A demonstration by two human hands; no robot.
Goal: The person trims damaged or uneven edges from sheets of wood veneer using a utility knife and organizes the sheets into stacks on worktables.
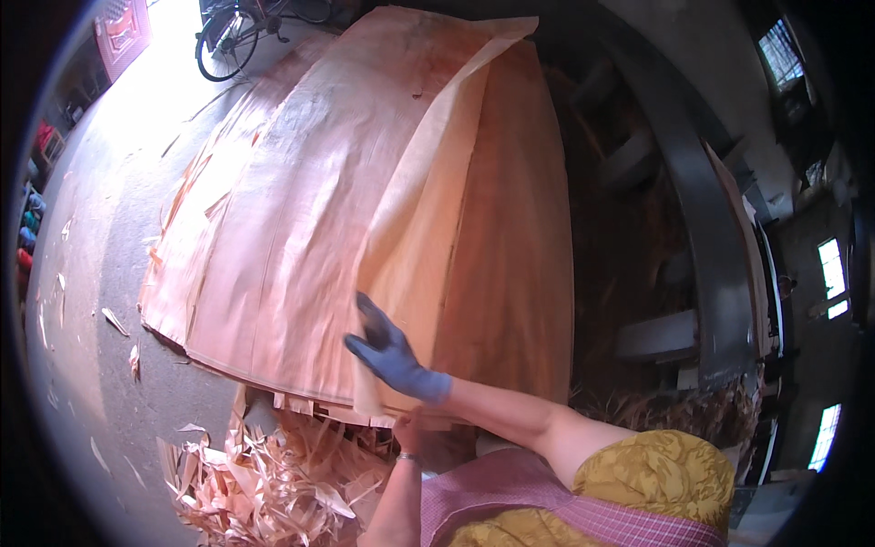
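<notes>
A broad stack of thin reddish wood veneer sheets (283, 219) spreads out before me. On top, a paler veneer sheet (415, 246) is partly raised, its left edge curling up in a long fold. My right hand (392, 360), in a blue-grey glove with dark fingers, lies against that fold near the close end; its fingers are stretched out and the thumb stands apart. At the stack's near edge is my left hand (407, 433), bare and a little blurred, its fingers closed on the sheet's near edge and partly hidden.
A heap of veneer scraps (273, 474) lies on the floor below the near edge. To the right runs a dark curved metal beam (693, 210). A bicycle (228, 41) stands beyond the stack, and loose slivers litter the grey floor (100, 273) at left.
</notes>
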